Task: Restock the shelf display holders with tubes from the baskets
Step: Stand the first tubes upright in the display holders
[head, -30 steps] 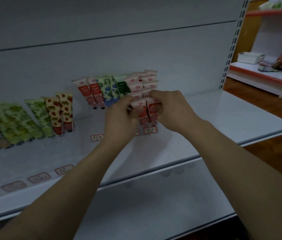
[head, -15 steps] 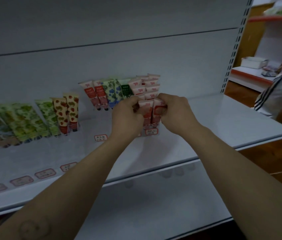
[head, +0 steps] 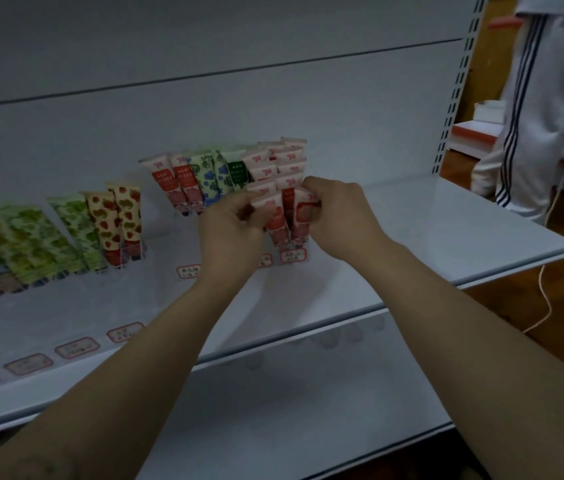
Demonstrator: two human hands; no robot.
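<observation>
Two pink tubes, the left tube and the right tube, are standing caps-down at the front of the rightmost display holder. The holder is sitting mid-way along the shelf, nearer its back panel than its front edge. Both hands are clamping on these tubes. The left hand is pinching the crimped top of the left tube, and the right hand is curling round the top of the right tube. The hands are lying close together, not quite touching.

Compared with a second ago, both hands are gripping in the same place, but the left tube is now leaning leftward and a strip of red is showing between the pair. By my judgement the person is squaring the front tubes into place, not adding fresh ones.

Behind them the other pink tubes are stepping up toward the back panel, so this holder is looking almost full. Other holders are likely coming next.

Toward the shelf's left end, red-label tubes, blue-flower tubes and a green tube are standing in a row. Strawberry tubes and leafy green tubes are following further along. Price labels are lying nearer the front edge. No basket is showing.

A bystander in white striped trousers is now standing beyond the shelf's right end, where nobody was showing a second ago. That is not affecting the restocking.
</observation>
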